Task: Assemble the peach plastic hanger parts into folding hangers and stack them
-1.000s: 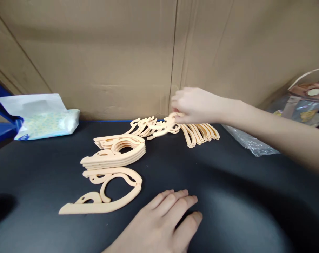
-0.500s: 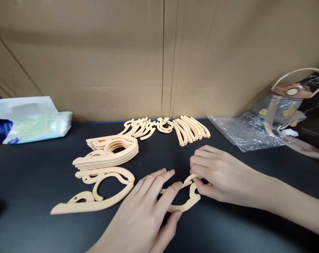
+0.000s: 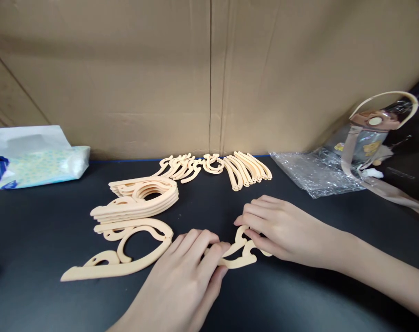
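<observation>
Peach pieces (image 3: 237,264) nearer than the stack (image 3: 136,211), pinched by left hand (image 3: 184,272) and right hand (image 3: 285,227), could slip if pressed unevenly.

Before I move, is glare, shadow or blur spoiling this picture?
Head view: bright glints on the clear plastic; soft shadow on the black tabletop below the right forearm; bottle apparently stretched near the edge; left hand and right hand fairly sharp, their fingers partly covering cream pieces.
</observation>
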Available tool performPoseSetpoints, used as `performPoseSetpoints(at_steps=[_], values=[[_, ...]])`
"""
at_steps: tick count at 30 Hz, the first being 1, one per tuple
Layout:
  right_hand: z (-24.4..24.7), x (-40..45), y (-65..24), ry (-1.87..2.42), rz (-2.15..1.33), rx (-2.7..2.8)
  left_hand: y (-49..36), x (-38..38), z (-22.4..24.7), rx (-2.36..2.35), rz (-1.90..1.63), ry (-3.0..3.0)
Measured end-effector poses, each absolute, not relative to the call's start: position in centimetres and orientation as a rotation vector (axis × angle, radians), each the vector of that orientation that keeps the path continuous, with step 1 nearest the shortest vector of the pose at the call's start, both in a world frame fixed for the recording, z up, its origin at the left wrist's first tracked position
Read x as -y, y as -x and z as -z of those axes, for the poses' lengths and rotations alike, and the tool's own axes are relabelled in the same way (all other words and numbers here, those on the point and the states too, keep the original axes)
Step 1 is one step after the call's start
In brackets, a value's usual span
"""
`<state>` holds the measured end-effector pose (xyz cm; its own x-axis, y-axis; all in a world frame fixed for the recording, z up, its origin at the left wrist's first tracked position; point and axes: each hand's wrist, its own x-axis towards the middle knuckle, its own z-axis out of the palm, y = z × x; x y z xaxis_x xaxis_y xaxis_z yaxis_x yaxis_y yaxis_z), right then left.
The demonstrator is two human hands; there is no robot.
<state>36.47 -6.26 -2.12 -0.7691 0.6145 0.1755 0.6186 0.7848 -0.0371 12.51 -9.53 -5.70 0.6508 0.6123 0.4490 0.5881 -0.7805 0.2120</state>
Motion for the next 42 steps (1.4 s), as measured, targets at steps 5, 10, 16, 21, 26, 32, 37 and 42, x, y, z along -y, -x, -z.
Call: performPoseSetpoints(at_steps=[5, 10, 16, 21, 26, 32, 37, 42], values=[[1.9, 6.2, -36.7, 0.965, 0.032, 2.831, -12.4, 9.7, 5.8, -1.031, -0.773, -2.823], [2.1, 6.0, -36.5, 0.966, 0.128, 2.781, -12.5, 9.7, 5.8, -1.041, -0.796, -2.844], [0.0, 2.1, -36.1, 0.996, 0.438, 2.714, -12.6, 9.6, 5.5, -0.999, -0.822, -2.829], [-1.5, -3.3, -34.7, 1.166, 0.615, 2.740, -12.5, 9.6, 5.4, -1.010, -0.821, -2.817], [-0.2, -6.8, -33.0, 1.256, 0.592, 2.748, -12.2, 9.6, 5.2, -1.014, -0.787, -2.841], [1.2, -7.9, -32.5, 1.255, 0.563, 2.764, -11.6, 9.4, 5.4, -0.969, -0.746, -2.883], [1.0, -8.0, -32.9, 1.267, 0.548, 2.728, -11.4, 9.2, 6.1, -0.985, -0.731, -2.870], [-0.4, -5.7, -34.1, 1.252, 0.511, 2.662, -11.7, 9.3, 5.5, -0.981, -0.710, -2.836]])
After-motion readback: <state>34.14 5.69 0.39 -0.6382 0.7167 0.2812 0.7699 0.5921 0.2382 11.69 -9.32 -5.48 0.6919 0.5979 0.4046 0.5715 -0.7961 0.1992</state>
